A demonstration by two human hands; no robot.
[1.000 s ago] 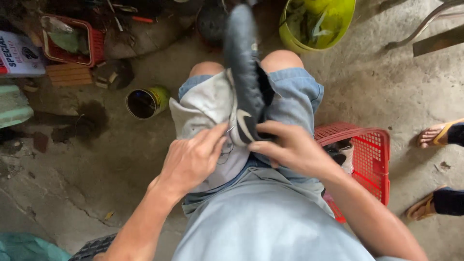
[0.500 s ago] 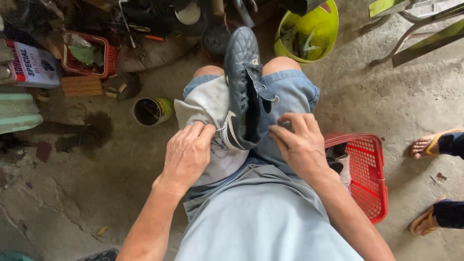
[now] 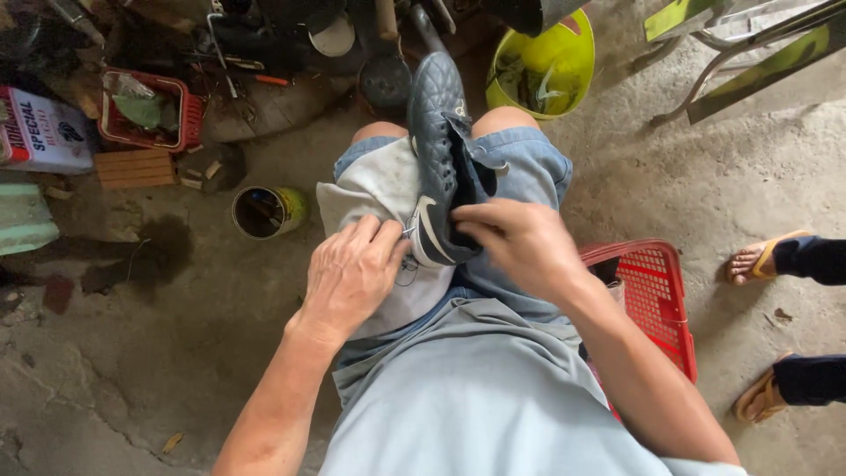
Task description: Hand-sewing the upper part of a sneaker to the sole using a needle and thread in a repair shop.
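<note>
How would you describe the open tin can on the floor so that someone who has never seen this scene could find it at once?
Start at the person's lap, where both hands work on a dark shoe lying over a pale cloth. Look to the floor just beyond the left hand: the tin can stands upright on the concrete. Unlike the big yellow bucket and the red basket, it is small, round and dark inside, with a yellowish side.

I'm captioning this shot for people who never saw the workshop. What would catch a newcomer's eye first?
First the dark sports shoe lying along the seated person's lap on a pale cloth, with the left hand and right hand pinching at its heel. Next come the bright colours around it: a yellow-green bucket beyond the knees and a red basket to the right.
</note>
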